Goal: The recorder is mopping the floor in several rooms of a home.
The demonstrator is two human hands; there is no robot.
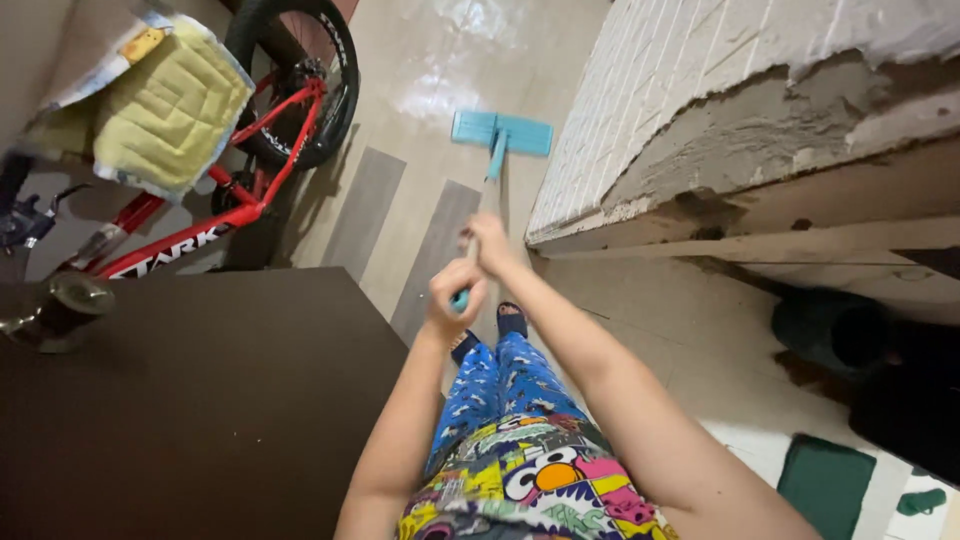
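Note:
I hold a flat mop with both hands. Its teal rectangular head (pixel 501 131) lies on the shiny tiled floor, close to the white brick wall. The pale handle runs from the head back to me. My right hand (pixel 489 243) grips the handle higher up toward the head. My left hand (pixel 454 296) is closed around the teal end of the handle, nearer my body. Below my arms I see my blue patterned trousers and dark slippers (pixel 511 321).
A dark brown table (pixel 200 400) fills the lower left, with a glass object (pixel 55 308) at its corner. A red bicycle (pixel 255 150) draped with a yellow quilted cloth (pixel 170 110) stands behind it. At the right are a white brick wall (pixel 700 90), a dark green bucket (pixel 830 330) and a green mat (pixel 826 483).

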